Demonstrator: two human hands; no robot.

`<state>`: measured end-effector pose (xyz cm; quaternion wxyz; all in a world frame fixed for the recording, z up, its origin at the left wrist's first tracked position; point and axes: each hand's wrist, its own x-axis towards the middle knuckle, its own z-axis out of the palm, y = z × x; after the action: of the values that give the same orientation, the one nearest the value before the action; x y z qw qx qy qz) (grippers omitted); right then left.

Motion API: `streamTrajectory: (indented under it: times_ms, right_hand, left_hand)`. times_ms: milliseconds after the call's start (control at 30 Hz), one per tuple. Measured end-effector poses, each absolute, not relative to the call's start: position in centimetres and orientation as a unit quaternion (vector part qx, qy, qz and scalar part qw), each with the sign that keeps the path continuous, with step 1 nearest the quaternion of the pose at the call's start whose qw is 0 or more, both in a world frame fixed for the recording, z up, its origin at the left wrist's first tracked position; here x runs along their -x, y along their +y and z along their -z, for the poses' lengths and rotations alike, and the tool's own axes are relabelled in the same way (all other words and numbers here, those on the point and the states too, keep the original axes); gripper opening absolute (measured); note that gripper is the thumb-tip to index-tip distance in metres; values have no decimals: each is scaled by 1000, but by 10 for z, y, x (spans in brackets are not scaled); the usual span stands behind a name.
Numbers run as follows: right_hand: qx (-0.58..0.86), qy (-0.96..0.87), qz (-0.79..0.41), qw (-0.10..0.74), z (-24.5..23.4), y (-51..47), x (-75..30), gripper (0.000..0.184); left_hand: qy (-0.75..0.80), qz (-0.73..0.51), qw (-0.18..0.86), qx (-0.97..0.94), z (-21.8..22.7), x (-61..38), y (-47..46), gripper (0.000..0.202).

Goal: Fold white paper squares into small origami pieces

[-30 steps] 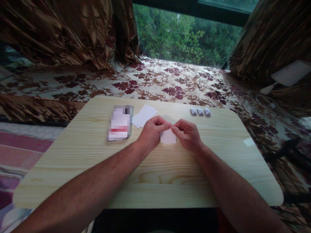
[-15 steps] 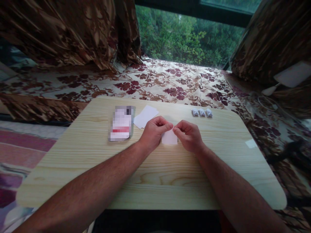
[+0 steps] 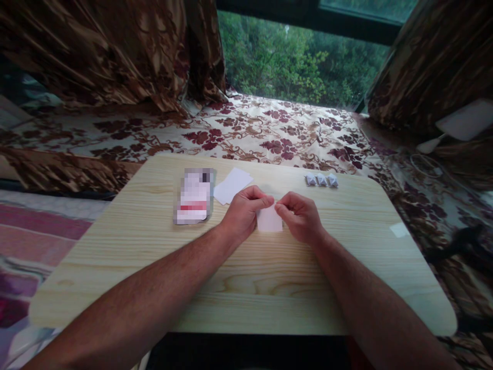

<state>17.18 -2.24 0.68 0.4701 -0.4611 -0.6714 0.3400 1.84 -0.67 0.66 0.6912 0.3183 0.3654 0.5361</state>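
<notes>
A small white sheet of paper [image 3: 270,220] is between my two hands, just above or on the wooden table [image 3: 246,272]. My left hand [image 3: 246,208] pinches its upper edge between thumb and fingers. From the other side, my right hand [image 3: 298,213] pinches the same edge close to the left fingertips. Both hands hide part of the sheet's top and sides. A loose stack of white paper sheets [image 3: 233,185] lies just beyond my left hand. Three small folded paper pieces [image 3: 322,180] with raised points stand in a row past my right hand.
A blurred-out phone-like object [image 3: 193,198] lies left of the paper stack. A small white scrap [image 3: 398,229] is at the table's right edge. Behind the table spreads a floral-covered ledge [image 3: 277,128] below a window, with brown curtains [image 3: 127,51] hanging at the sides.
Both hands keep their pinch on the paper with hardly any movement. Slightly more of the sheet shows below the fingers, and the whole view has shifted a little.
</notes>
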Motion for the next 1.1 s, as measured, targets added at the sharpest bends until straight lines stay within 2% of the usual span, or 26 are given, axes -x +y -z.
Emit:
streamTrajectory:
  times_ms: [467, 933, 1100]
  right_hand:
    - [472, -636, -355, 497, -2, -20, -178, 19]
    - [476, -633, -361, 492, -3, -19, -179, 19]
    - [476, -621, -368, 502, -3, -18, -182, 18]
  left_hand:
    - [410, -508, 602, -460, 1, -12, -3, 26]
    - [411, -489, 623, -452, 3, -8, 2, 28]
    - [433, -468, 578, -509, 2, -4, 2, 31]
